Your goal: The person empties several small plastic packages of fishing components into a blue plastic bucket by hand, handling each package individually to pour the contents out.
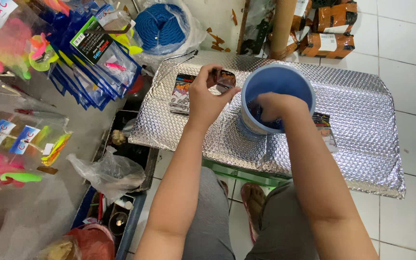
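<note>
We note the small dark packet (226,78) pinched in our left hand (207,98), fingers pressed on it, near the far edge of the silver bubble-foil sheet (362,125). Right hand (274,108) sits inside the blue bucket (278,96) mid-sheet; finger state unclear. Card packets (183,92) lie just left; another packet (324,126) right of the bucket.

Right hand (276,107) fingertips hidden inside blue bucket (294,77); bucket contents dark, unclear; left-hand (207,98) packet (226,78) partly covered.
</note>
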